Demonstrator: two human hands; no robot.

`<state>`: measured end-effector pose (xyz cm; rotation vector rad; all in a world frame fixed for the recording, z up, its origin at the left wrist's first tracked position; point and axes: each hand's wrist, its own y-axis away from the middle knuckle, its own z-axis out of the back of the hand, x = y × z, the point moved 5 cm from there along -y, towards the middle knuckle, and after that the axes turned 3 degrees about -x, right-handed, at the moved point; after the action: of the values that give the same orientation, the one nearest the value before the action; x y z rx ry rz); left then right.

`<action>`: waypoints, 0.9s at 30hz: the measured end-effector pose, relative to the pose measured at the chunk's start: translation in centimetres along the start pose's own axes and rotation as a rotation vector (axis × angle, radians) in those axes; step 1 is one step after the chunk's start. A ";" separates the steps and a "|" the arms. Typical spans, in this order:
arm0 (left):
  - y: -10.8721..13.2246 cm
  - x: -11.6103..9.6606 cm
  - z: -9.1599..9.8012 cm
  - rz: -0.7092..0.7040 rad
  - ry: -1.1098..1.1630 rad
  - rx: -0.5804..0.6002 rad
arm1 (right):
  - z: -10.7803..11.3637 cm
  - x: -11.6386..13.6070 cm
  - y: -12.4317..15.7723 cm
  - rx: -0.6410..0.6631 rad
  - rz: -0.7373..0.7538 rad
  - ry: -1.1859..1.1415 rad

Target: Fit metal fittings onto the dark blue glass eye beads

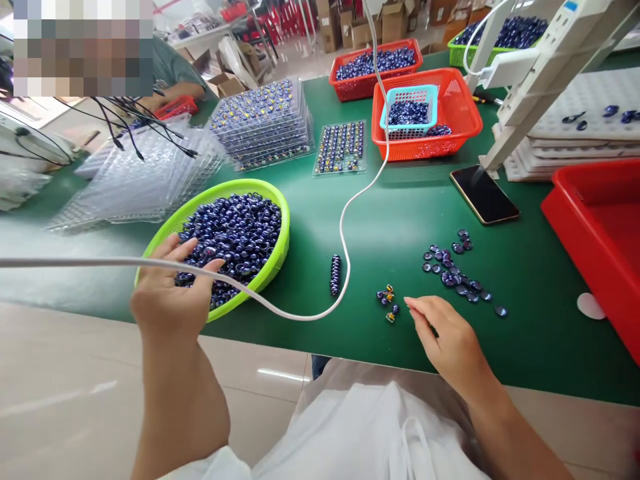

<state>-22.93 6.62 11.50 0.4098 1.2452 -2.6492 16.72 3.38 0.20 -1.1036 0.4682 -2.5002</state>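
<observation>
My left hand (173, 290) reaches over the near left rim of a lime-green basket (283, 243), fingers spread at the heap of small shiny dark-blue ring-like pieces (237, 223) inside. My right hand (447, 340) is above the green table (300, 200) with thumb and index fingertips pressed together; anything between them is too small to make out. Just left of those fingertips lie several small blue pieces with yellow parts (386, 295). Between the hands, a short row of dark-blue pieces (335, 275) lines up on the table. Loose round blue discs (450, 273) are scattered beyond my right hand.
A white cable (343, 227) loops across the table and in front of my left wrist. Farther back stand stacked clear trays (265, 127), one filled tray (340, 147) and red baskets (463, 127). A phone (485, 193) and red bin (595, 220) are right. Another person sits far left.
</observation>
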 end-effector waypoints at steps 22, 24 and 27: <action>18.0 -17.4 -9.7 0.790 1.277 1.118 | -0.1 -0.2 2.1 0.096 -0.429 -0.483; 18.4 -17.6 -10.0 0.920 1.333 1.230 | 0.5 0.0 2.2 0.125 -0.338 -0.449; 19.0 -18.2 -10.2 1.007 1.436 1.378 | 1.0 0.8 1.9 0.177 -0.142 -0.411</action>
<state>1.29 3.47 -2.56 2.3823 -0.9337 -1.5158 17.29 1.21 0.52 -1.5699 0.0530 -2.2836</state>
